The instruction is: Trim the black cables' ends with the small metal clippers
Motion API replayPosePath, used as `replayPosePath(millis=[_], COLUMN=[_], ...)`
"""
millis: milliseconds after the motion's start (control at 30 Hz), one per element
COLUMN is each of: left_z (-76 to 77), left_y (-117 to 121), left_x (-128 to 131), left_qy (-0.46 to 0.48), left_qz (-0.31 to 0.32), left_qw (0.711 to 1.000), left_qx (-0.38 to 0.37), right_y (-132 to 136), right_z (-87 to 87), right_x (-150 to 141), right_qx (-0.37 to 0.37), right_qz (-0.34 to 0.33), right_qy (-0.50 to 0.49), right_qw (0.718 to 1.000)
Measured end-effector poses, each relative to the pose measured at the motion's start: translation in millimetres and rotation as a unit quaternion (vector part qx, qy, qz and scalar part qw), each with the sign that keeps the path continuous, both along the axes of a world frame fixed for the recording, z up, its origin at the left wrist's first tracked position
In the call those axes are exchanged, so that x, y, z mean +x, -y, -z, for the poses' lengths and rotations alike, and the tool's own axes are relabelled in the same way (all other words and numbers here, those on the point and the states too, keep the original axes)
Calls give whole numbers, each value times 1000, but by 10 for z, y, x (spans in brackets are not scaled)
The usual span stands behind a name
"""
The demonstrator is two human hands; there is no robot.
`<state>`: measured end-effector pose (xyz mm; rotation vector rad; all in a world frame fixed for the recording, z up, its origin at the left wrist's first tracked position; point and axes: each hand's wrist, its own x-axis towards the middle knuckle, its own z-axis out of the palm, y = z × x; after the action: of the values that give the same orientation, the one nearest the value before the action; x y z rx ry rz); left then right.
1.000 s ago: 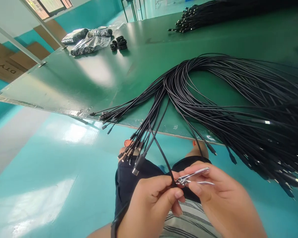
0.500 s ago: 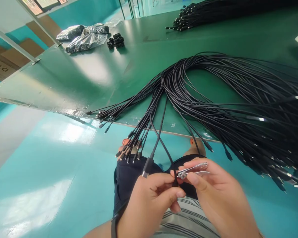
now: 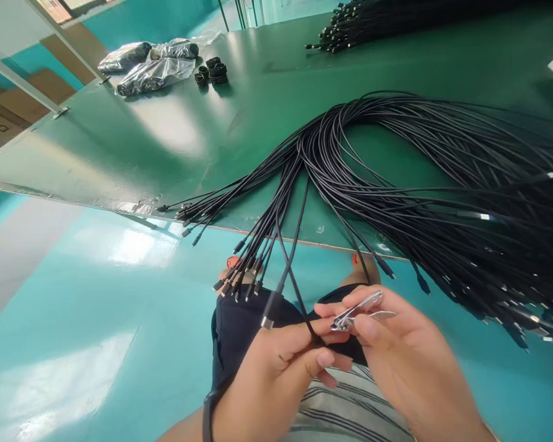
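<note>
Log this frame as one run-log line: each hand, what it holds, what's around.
left hand: pinches black cable | right hand: holds nail clipper | nearby: cable bundle on green table

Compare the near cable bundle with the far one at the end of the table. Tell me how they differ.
The near cable bundle spreads in wide loops, while the far cable bundle lies in a tighter, straighter mass. The near one hangs over the edge of the green tabletop; the far one rests on top, as far as it shows. The far one's connector ends are gathered at its left end; the near one's dangle loosely. Both are black cables with metal-tipped connectors.
</note>
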<state>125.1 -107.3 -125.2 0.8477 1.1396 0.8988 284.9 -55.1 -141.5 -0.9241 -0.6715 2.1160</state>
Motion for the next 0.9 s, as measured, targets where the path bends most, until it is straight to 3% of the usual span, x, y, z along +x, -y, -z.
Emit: replayPosePath(millis=[100, 267, 400, 633, 900], left_z=[13, 222, 329, 227, 155], left_y=[-21, -17, -3, 4, -26], left_x=[-1, 64, 88, 81, 92], left_qy=[17, 211, 254, 251, 239], left_qz=[32, -72, -104, -132, -143], left_qw=[999, 974, 960, 957, 958], left_qx=[26, -31, -55, -60, -73], right_y=[-5, 13, 36, 100, 115], right_z=[-50, -67, -11, -9, -54], right_x=[-8, 12, 43, -26, -34], right_qx=[0, 22, 34, 30, 24], right_qz=[-1, 8, 24, -6, -4], right_qy=[-34, -7, 71, 14, 56], right_qw=[999, 1000, 997, 999, 998])
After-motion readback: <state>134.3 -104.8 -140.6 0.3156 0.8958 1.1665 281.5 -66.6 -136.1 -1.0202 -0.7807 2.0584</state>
